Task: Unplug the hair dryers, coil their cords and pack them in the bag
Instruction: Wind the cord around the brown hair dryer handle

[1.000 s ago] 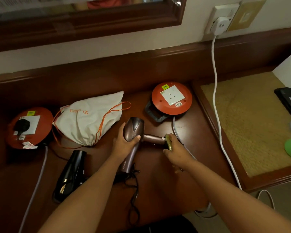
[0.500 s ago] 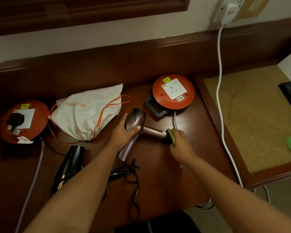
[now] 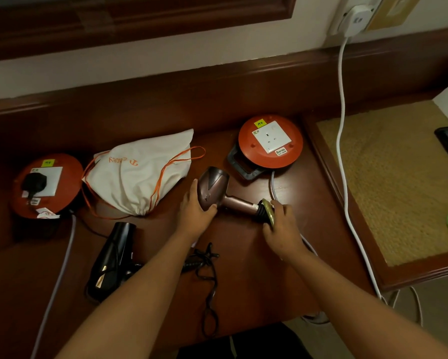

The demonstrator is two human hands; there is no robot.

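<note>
Surface: wooden desk (image 3: 243, 294), middle.
Dryer axis: pink hair dryer (image 3: 217, 189) — handle pointing right.
Left hand (image 3: 194, 213): clasping head.
Right hand (image 3: 282, 226): gripping cord end — nearer.

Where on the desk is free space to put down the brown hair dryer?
Bare wood shows right of the right hand, between the right orange cable reel and the desk's front edge. Another free strip lies behind the white drawstring bag. The front middle is crowded: the black hair dryer and its tangled black cord lie there.
</note>
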